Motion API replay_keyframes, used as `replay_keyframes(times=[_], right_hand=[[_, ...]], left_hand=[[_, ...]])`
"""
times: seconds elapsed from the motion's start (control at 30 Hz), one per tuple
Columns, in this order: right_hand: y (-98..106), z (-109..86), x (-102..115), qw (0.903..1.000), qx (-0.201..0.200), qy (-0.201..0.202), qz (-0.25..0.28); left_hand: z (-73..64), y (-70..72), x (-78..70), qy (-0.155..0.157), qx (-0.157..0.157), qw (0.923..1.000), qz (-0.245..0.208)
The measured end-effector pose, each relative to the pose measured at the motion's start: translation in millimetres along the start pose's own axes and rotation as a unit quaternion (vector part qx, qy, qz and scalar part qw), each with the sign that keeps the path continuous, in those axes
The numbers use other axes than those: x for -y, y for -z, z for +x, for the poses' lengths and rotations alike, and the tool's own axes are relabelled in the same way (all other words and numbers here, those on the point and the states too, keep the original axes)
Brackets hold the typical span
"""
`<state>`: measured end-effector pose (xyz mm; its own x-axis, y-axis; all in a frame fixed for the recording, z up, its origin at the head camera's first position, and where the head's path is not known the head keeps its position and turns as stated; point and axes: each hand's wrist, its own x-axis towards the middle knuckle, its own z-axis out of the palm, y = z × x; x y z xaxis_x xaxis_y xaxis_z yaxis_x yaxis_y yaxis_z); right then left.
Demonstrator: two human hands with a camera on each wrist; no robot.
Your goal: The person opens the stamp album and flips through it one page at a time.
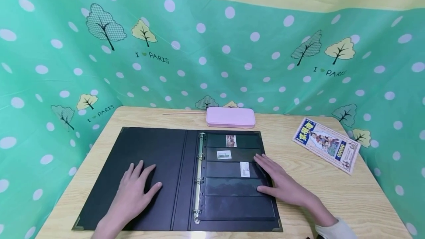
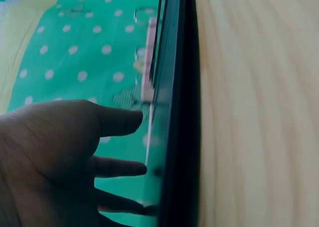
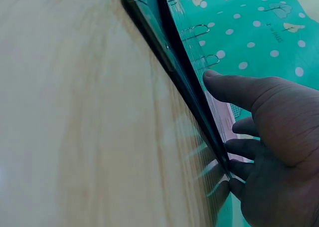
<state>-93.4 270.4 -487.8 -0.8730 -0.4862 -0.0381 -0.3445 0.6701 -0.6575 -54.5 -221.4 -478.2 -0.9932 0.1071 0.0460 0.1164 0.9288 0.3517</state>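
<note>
A black ring binder lies spread flat on the table, its metal rings running down the middle. On the right side is a dark stamp page with clear strips, holding three small stamps: a reddish one, a greenish one and a pale one. My left hand rests on the bare inside cover, fingers spread. At the page's right edge my right hand lies with fingers extended, thumb and fingertips on the page. In the right wrist view those fingers touch the binder's edge.
Behind the binder sits a pink case, with a thin stick-like tool to its left. A printed booklet lies at the right of the wooden table. A green dotted curtain surrounds the table's back and sides.
</note>
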Motion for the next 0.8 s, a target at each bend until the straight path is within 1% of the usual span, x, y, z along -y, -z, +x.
replay_keyframes(times=[0.13,0.2,0.3,0.4,0.57,0.67,0.8], right_hand=[[1,0.1,1,0.9999,0.001,-0.012,0.001],[2,0.5,1,0.9998,0.001,-0.020,-0.002],[4,1.1,1,0.9994,-0.003,-0.032,-0.010],[7,2.8,2,0.9991,-0.013,-0.038,-0.011],[14,11.6,3,0.9993,-0.027,-0.022,-0.010],[17,20.5,2,0.9992,-0.037,-0.013,-0.012],[20,33.0,-2,0.9979,-0.055,-0.005,-0.034]], left_hand=[[4.9,-6.6,-8.7,-0.020,0.001,0.9996,-0.018],[6.5,-10.1,-10.3,-0.025,0.001,0.9989,-0.039],[9.0,-17.2,-9.7,-0.039,-0.014,0.9963,-0.075],[11.5,-25.4,-7.9,-0.059,-0.031,0.9930,-0.097],[10.3,-34.0,-5.6,-0.074,-0.052,0.9901,-0.108],[8.9,-35.0,-4.2,-0.076,-0.055,0.9893,-0.111],[8.3,-35.1,-2.7,-0.077,-0.055,0.9889,-0.114]])
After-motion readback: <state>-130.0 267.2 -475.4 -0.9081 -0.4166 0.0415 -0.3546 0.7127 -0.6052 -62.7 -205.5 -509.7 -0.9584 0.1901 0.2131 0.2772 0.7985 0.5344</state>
